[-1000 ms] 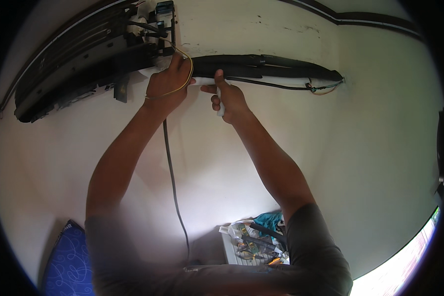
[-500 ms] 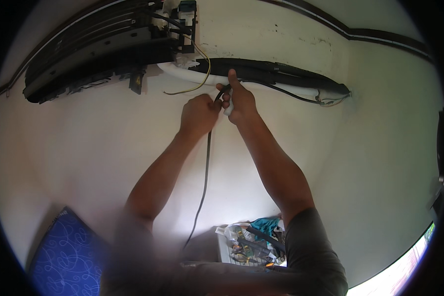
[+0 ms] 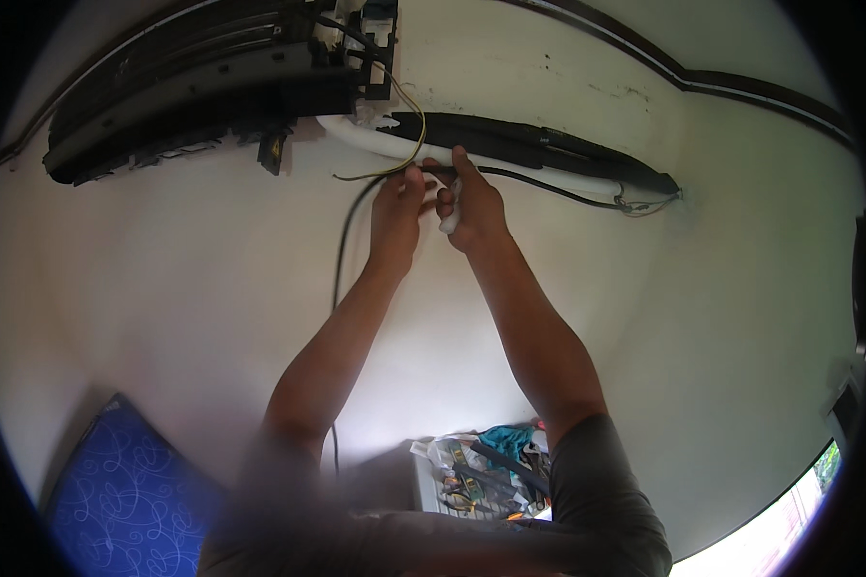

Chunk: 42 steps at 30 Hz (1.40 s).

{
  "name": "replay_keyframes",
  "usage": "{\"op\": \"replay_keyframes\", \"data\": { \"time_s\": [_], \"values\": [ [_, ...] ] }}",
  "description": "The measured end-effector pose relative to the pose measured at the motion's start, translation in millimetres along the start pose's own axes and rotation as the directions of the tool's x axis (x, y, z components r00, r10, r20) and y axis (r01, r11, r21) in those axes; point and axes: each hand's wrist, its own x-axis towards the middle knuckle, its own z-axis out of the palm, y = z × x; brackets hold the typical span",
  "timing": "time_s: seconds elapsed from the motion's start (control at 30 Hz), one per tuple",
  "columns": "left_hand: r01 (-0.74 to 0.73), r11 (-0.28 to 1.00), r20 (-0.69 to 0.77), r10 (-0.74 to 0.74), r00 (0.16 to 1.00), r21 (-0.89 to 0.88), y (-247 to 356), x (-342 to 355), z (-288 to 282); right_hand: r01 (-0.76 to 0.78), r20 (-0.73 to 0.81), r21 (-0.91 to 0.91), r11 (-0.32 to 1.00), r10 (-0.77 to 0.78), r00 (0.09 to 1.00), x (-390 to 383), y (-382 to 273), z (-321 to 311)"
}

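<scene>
My left hand (image 3: 399, 207) pinches the black cable (image 3: 346, 226) just below the loose end of a yellow wire (image 3: 423, 125). Beside it, my right hand (image 3: 476, 207) is closed round a white strip or roll (image 3: 449, 219), its thumb on the same cable where this runs right toward thin wires (image 3: 635, 202) at the wall. Behind my hands, a white hose (image 3: 356, 135) and a black insulated pipe bundle (image 3: 587, 149) lie along the wall. Above left is the dark body of a wall-mounted unit (image 3: 192, 106), with internal parts exposed at its right end.
A blue patterned padded panel (image 3: 125, 490) leans at lower left. Below my arms, a white crate or tray (image 3: 425, 481) holds tools, dark tubing and teal cloth (image 3: 515, 440). A dark trim strip (image 3: 741, 91) runs along the wall top. A bright opening is at lower right.
My left hand has left the yellow wire, come down and right onto the black cable, then risen slightly beside my right hand. The cable now bends out leftward from my hands before hanging down.
</scene>
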Motion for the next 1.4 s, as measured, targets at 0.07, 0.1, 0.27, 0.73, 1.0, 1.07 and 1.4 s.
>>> {"op": "replay_keyframes", "data": {
  "time_s": [0.07,0.1,0.27,0.73,1.0,1.07,1.4],
  "values": [
    [-0.086,0.991,-0.130,0.099,0.987,0.107,-5.6,8.7,6.8,0.012,0.020,-0.019,1.000,-0.011,1.000,-2.6,-0.2,-4.1],
    [-0.120,0.984,-0.182,0.143,0.973,0.133,-9.1,11.5,10.8,-0.007,0.027,-0.031,0.999,0.008,1.000,-3.2,-0.9,-5.9],
    [-0.340,0.877,-0.276,0.438,0.855,0.339,-23.8,29.4,8.0,-0.026,0.050,-0.159,0.987,0.035,0.998,-4.1,-12.6,-14.9],
    [0.207,0.975,-0.043,-0.204,0.978,0.085,16.2,41.6,-37.1,0.296,0.367,-0.890,0.347,0.159,0.916,-35.9,-76.1,-1.0],
    [-0.015,0.977,0.287,0.078,0.955,-0.214,5.2,21.5,-35.7,0.496,0.487,-0.721,0.483,-0.156,0.859,-4.1,-49.8,8.7],
    [0.009,0.971,0.325,0.070,0.943,-0.237,3.6,19.3,-35.5,0.482,0.507,-0.712,0.511,-0.101,0.856,-4.4,-43.5,7.2],
    [-0.013,0.984,0.297,0.067,0.953,-0.178,14.5,26.3,-36.7,0.715,0.720,-0.688,-0.129,-0.250,0.647,-35.1,-45.7,20.4]
  ]
}}
